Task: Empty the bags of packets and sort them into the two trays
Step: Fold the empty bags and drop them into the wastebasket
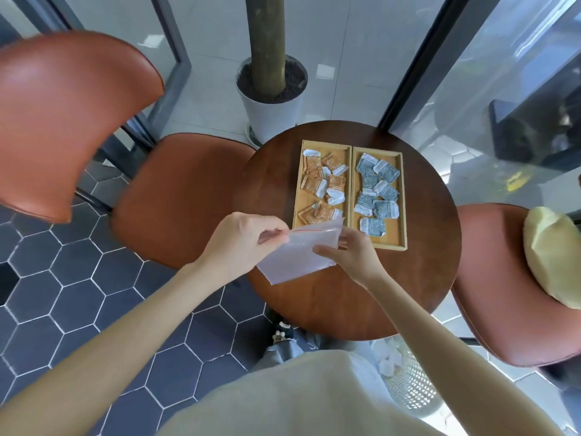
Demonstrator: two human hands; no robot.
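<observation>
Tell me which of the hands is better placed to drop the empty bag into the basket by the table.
Right, probably. The right hand already pinches the plastic bag on the side nearer the white mesh basket, which sits on the floor at the person's right. The left hand holds the bag's far corner and would have to cross over.

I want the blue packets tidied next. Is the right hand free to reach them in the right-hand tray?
Probably not yet: the right hand is pinching the clear plastic bag, as is the left hand. The blue packets lie uncovered just beyond it, so once it lets go the way looks open.
</observation>
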